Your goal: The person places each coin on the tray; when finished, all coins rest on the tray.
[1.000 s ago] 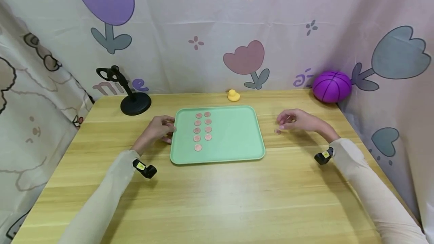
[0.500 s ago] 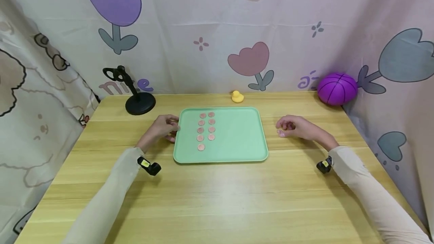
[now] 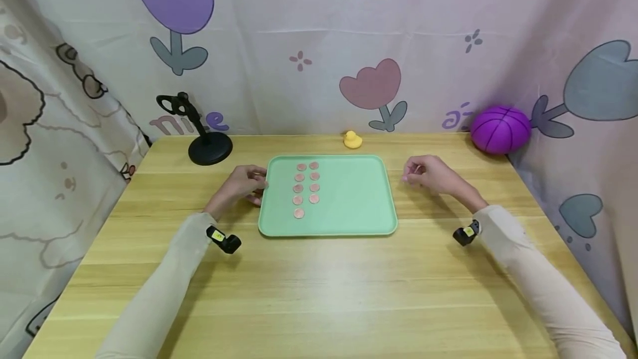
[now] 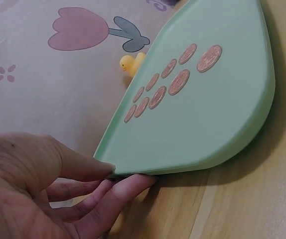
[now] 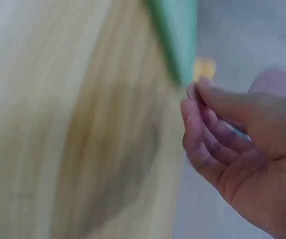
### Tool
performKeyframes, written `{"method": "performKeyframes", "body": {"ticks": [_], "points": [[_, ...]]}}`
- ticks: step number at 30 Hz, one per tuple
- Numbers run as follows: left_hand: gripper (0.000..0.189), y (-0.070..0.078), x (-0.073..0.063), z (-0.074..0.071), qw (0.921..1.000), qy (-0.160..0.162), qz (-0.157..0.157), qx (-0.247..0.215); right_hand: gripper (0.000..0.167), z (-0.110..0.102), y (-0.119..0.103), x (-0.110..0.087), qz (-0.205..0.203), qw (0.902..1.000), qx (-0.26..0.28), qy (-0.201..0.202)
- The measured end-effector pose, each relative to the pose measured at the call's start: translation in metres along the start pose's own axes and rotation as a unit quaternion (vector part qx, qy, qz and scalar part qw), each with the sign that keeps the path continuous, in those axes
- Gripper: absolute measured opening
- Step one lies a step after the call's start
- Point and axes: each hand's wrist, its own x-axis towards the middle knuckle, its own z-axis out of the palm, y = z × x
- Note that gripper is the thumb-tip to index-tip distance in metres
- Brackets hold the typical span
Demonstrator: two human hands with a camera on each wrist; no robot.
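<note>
A light green tray (image 3: 354, 204) lies on the table and bears several copper coins (image 3: 314, 187) in two columns on its left half. At the tray's left edge my left hand (image 3: 241, 184) grips the rim; in the left wrist view the thumb (image 4: 83, 167) is on top and the fingers are against the outer side. To the right of the tray, my right hand (image 3: 431, 173) is raised over the table. Between its thumb and index finger it pinches a coin (image 5: 191, 91), seen nearly edge-on in the blurred right wrist view.
A yellow rubber duck (image 3: 352, 140) sits behind the tray. At the back left is a black stand (image 3: 210, 148), and a purple ball (image 3: 500, 130) rests at the back right corner. A patterned curtain (image 3: 279, 15) hangs behind the wooden table (image 3: 329, 292).
The right hand has taken hold of the coin that lay on the table right of the tray and lifted it. The left hand stays at the tray's edge. The head view has shifted slightly.
</note>
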Motion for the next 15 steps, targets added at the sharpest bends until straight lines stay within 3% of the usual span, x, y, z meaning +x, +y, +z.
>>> {"method": "performKeyframes", "body": {"ticks": [4, 9, 12, 15], "points": [[0.053, 0.001, -0.001, 0.001, 1.0, 0.0, -0.001, 0.001, 0.011, 0.021, -0.034, 0.013, 0.023, 0.9939, 0.108, -0.009], [0.052, 0.001, -0.001, 0.0, 1.0, 0.004, 0.0, 0.003, 0.018, 0.062, -0.07, 0.026, 0.065, 0.9687, 0.229, -0.069], [0.051, 0.001, 0.001, 0.001, 1.0, 0.005, -0.002, 0.005, 0.018, 0.087, -0.086, 0.033, 0.085, 0.9559, 0.269, -0.082], [0.05, 0.001, 0.002, 0.002, 0.9999, 0.008, -0.004, 0.01, 0.016, 0.109, -0.098, 0.038, 0.092, 0.95, 0.285, -0.089]]}}
